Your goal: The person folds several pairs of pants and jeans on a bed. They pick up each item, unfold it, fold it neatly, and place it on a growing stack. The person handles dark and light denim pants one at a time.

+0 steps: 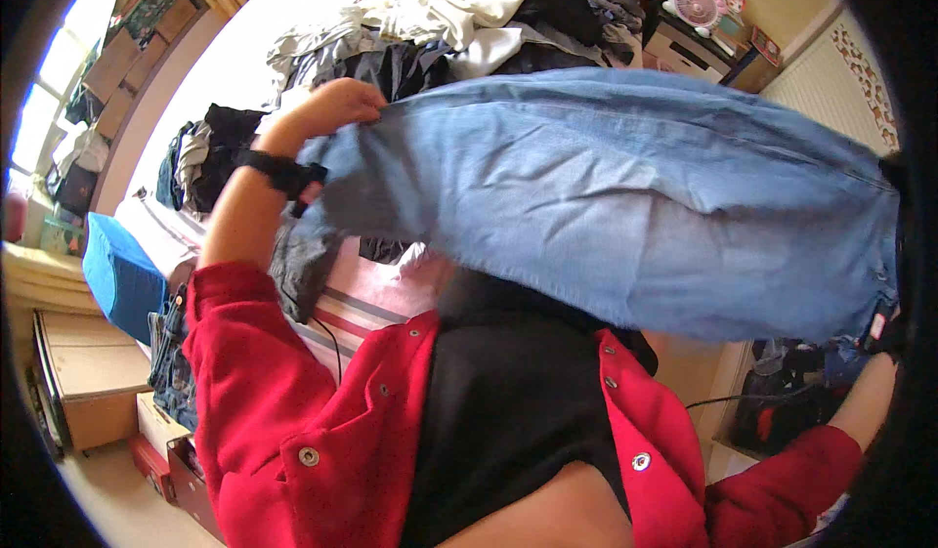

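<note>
Light blue denim jeans point(606, 196) are stretched sideways in the air before my chest, creased along their length. My left hand point(347, 104) is closed on the jeans' left end, its fingers bent over the upper edge. A black strap circles that wrist. At the far right rim, my right hand point(887, 328) is at the other end of the jeans, which hangs held up there. Its fingers are mostly lost in the dark rim. Below and behind the jeans, the bed point(234, 69) bears heaps of clothes.
White clothes point(440, 6) and dark clothes point(562, 6) lie piled on the bed. A blue fabric box point(122, 270) stands at its left side, above cardboard boxes point(93, 372). A small fan point(696, 3) tops a cabinet at the back right. Dark items point(772, 401) lie low on the right.
</note>
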The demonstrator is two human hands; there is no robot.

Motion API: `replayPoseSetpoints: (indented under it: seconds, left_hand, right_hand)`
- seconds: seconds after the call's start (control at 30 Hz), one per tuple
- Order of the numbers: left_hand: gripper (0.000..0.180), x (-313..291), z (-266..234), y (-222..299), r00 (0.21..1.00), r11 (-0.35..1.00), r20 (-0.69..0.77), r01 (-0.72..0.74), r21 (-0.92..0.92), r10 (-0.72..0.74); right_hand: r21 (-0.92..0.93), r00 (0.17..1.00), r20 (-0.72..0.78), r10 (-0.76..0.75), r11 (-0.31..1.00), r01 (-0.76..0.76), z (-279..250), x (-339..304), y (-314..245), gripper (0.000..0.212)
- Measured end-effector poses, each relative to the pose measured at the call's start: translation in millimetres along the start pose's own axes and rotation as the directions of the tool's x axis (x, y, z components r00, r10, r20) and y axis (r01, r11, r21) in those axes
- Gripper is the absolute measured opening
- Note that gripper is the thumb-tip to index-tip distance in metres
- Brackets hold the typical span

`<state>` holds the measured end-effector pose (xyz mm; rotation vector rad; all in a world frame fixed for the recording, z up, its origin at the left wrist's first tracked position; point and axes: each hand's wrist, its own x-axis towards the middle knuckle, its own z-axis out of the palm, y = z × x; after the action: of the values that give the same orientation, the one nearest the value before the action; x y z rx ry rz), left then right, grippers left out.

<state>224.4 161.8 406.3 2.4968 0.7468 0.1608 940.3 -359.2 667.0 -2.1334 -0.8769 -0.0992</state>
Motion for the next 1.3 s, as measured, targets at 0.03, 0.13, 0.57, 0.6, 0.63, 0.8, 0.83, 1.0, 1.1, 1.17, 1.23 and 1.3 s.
replayPoseSetpoints:
  seconds: [0.03,0.13,0.57,0.6,0.63,0.8,0.83,1.0,1.1,1.17,1.23,1.3]
  left_hand:
    - [0.025,6,20,-17,0.995,0.985,-0.085,-0.035,0.172,0.050]
    - [0.028,-5,89,-66,0.879,0.967,-0.446,0.235,0.097,-0.169]
    - [0.035,-95,239,-14,0.598,-0.521,0.329,-0.178,-0.835,-0.731]
    - [0.032,-90,238,-16,0.583,-0.526,0.333,-0.197,-0.827,-0.742]
    - [0.030,-85,237,-18,0.573,-0.532,0.336,-0.213,-0.820,-0.748]
    - [0.024,-71,238,-23,0.354,0.038,-0.113,-0.210,-0.977,-0.928]
    - [0.025,-70,241,-26,0.395,0.088,-0.187,-0.255,-0.963,-0.900]
    - [0.024,-72,248,-49,0.475,-0.069,0.014,-0.099,-0.993,-0.880]
    - [0.014,-73,227,-55,0.421,-0.002,-0.098,-0.230,-0.973,-0.902]
    - [0.014,-86,186,-60,0.461,0.405,-0.435,-0.168,-0.899,-0.774]
    - [0.015,-105,132,-71,0.400,0.545,-0.541,-0.117,-0.830,-0.740]
    - [0.020,-135,79,-95,0.385,0.385,-0.524,-0.383,-0.840,-0.760]
  right_hand:
    - [0.009,1.000,0.022,-0.004,1.000,0.004,10,7,6,0.059]
    - [-0.031,1.000,0.017,0.016,0.999,-0.015,41,21,33,0.059]
    - [-0.150,0.996,0.001,0.092,0.984,-0.091,85,55,94,0.054]
    - [-0.099,0.992,0.057,0.115,0.989,-0.109,86,52,92,0.053]
    - [-0.060,0.980,0.098,0.171,0.984,-0.166,86,49,89,0.053]
    - [0.065,0.954,0.151,0.258,0.961,-0.270,80,26,79,0.051]
    - [0.064,0.954,0.167,0.249,0.963,-0.263,79,23,77,0.051]
    - [0.143,0.943,0.157,0.295,0.938,-0.317,83,15,70,0.051]
    - [0.191,0.941,0.189,0.281,0.929,-0.316,87,12,63,0.051]
    - [0.206,0.945,0.205,0.256,0.932,-0.298,92,9,57,0.050]
    - [0.203,0.940,0.186,0.285,0.925,-0.320,99,6,48,0.048]
    - [0.303,0.922,0.298,0.245,0.892,-0.335,117,-2,40,0.044]
